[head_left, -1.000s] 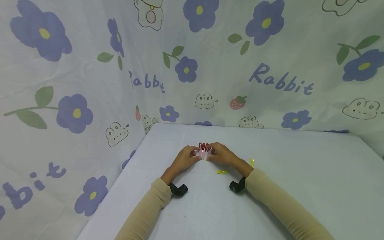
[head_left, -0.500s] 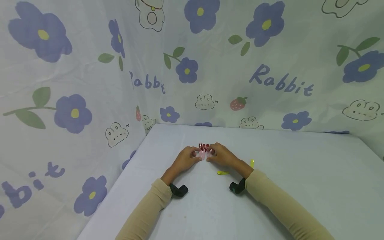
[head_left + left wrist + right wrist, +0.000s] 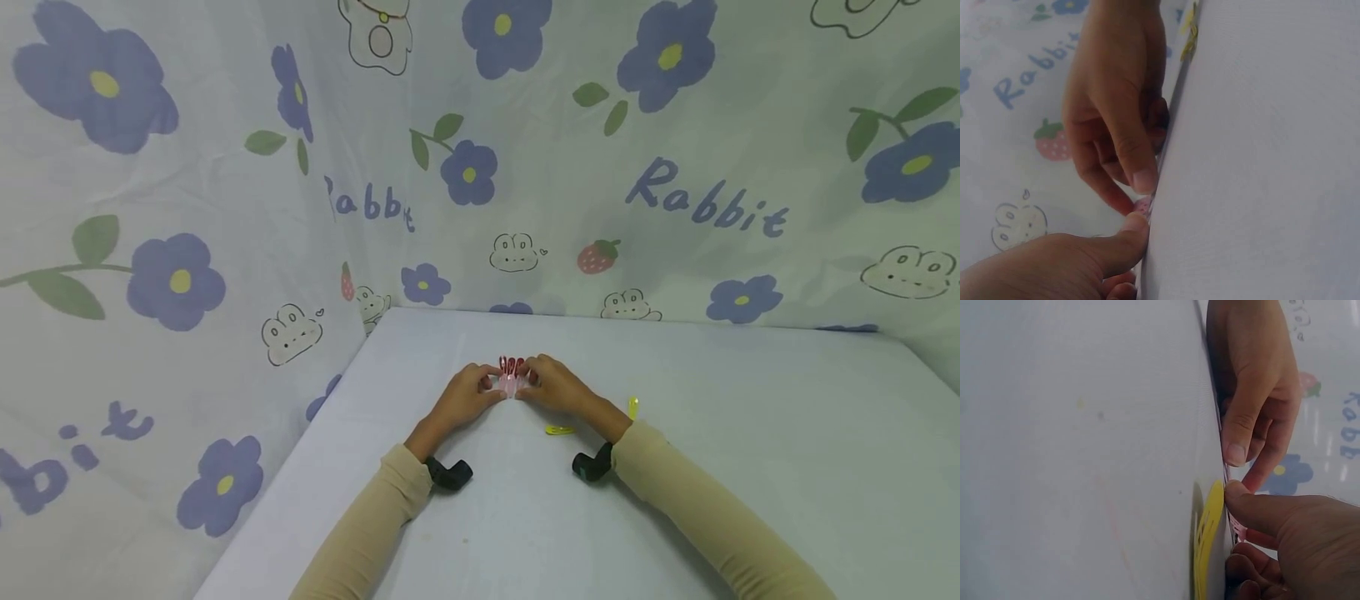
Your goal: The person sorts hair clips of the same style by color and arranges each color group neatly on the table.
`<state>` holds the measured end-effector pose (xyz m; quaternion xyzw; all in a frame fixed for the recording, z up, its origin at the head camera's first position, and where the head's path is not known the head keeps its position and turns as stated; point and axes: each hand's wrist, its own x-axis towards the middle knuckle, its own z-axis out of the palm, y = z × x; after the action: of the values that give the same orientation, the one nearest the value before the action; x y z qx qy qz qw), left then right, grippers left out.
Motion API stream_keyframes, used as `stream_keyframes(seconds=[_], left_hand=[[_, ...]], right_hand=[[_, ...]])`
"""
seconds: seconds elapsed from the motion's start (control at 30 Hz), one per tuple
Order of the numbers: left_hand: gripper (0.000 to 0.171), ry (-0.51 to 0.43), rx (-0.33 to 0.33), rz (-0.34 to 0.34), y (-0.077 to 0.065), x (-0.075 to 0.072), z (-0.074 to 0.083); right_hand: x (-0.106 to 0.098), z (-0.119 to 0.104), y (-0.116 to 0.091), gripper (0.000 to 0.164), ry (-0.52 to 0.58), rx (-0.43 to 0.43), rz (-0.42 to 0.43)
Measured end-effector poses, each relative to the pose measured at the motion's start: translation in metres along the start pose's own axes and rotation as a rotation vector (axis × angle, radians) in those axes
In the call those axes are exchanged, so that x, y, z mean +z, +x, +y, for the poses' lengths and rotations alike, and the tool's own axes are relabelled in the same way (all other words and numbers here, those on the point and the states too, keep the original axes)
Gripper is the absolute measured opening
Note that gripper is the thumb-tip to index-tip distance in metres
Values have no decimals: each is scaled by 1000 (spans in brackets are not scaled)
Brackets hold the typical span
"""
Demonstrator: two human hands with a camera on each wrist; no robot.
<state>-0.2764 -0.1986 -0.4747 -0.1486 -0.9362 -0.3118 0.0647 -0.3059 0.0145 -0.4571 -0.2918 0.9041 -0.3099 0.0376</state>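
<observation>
A small pink card carrying a row of red hair clips lies on the white table, a little left of its middle. My left hand pinches the card's left edge and my right hand pinches its right edge, fingertips almost meeting. In the left wrist view my left thumb presses against the pink card low at the table's surface. In the right wrist view my right thumb lies on the card, beside a yellow clip.
Two loose yellow hair clips lie by my right wrist, one flat and one further right. Flower-print cloth walls close the table's left and far sides.
</observation>
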Motion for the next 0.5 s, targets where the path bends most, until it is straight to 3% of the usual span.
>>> stream_keyframes(seconds=[0.5], left_hand=[[39, 10, -16, -6, 1, 0, 0]], right_hand=[[2, 3, 2, 36, -4, -30, 11]])
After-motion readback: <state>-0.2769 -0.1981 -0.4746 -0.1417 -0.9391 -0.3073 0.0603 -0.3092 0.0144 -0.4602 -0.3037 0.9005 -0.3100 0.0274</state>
